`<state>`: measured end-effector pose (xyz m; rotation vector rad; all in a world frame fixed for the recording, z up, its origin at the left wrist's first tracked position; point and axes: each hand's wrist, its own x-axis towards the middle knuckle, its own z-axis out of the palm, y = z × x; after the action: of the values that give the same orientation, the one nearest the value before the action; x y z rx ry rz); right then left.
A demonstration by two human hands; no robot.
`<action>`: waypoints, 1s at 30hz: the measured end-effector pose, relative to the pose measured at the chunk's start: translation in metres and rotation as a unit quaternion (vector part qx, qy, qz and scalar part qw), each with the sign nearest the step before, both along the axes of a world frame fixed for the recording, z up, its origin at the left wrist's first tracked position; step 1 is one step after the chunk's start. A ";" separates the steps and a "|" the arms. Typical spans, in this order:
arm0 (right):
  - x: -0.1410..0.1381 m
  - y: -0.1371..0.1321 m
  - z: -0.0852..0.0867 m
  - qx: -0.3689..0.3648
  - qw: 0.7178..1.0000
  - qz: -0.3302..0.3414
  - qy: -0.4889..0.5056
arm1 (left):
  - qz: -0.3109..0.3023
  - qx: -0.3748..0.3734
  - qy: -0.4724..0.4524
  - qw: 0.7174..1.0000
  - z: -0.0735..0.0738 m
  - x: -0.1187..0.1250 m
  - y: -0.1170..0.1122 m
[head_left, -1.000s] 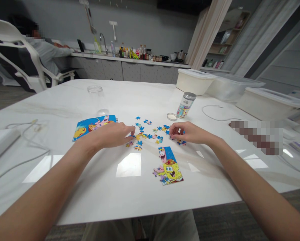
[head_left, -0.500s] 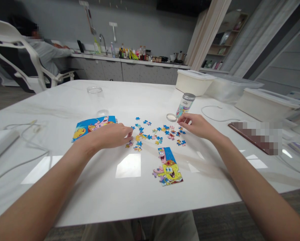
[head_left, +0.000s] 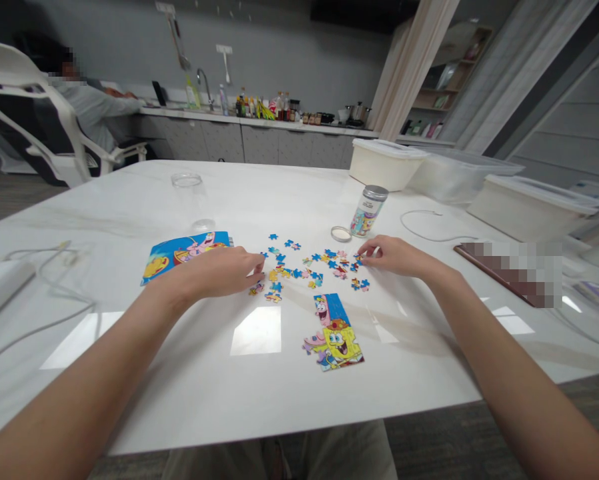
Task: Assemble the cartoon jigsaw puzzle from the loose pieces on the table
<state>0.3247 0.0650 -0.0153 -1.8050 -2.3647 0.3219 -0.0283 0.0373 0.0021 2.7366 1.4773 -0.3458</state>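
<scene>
Tabletop, pieces between left grip, right grip

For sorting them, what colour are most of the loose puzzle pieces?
The loose puzzle pieces are mostly blue, seen in the head view.

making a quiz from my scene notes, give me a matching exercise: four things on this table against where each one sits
Things
1. finished puzzle section
2. picture card
3. lidded jar
4. clear empty jar

Places
a. upright, just beyond the right hand
b. flat, beside the left hand, to its left
c. far side, behind the picture card
d. nearest the table's near edge

Pairs: 1-d, 2-b, 3-a, 4-c
</scene>
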 end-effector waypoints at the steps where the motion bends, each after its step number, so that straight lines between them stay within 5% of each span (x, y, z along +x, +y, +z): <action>1: 0.000 0.000 0.000 0.002 1.000 0.005 0.003 | 0.000 0.001 0.001 1.000 0.000 0.000 0.000; 8: -0.030 -0.006 -0.015 0.133 0.976 0.138 0.101 | -0.003 0.001 0.003 1.000 0.001 0.001 -0.002; 11: -0.043 -0.005 -0.025 0.133 0.971 0.177 0.093 | -0.002 0.002 0.003 1.000 0.001 0.002 -0.003; 17: -0.048 -0.003 -0.030 0.136 0.973 0.140 0.121 | 0.011 0.012 0.006 1.000 0.004 0.003 -0.005; 21: -0.049 -0.005 -0.027 0.127 0.974 0.135 0.130 | 0.062 0.126 -0.046 0.989 -0.005 0.010 -0.001; 27: -0.053 -0.007 -0.026 0.128 0.978 0.106 0.129 | -0.115 0.094 -0.114 0.982 -0.034 0.024 0.013; 30: -0.052 -0.007 -0.027 0.137 0.978 0.091 0.126 | -0.108 0.065 -0.137 0.983 -0.035 0.022 0.016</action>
<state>0.2727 0.0583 -0.0422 -1.3467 -2.2691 0.2167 -0.0065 0.0533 -0.0325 2.9049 1.1796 0.1296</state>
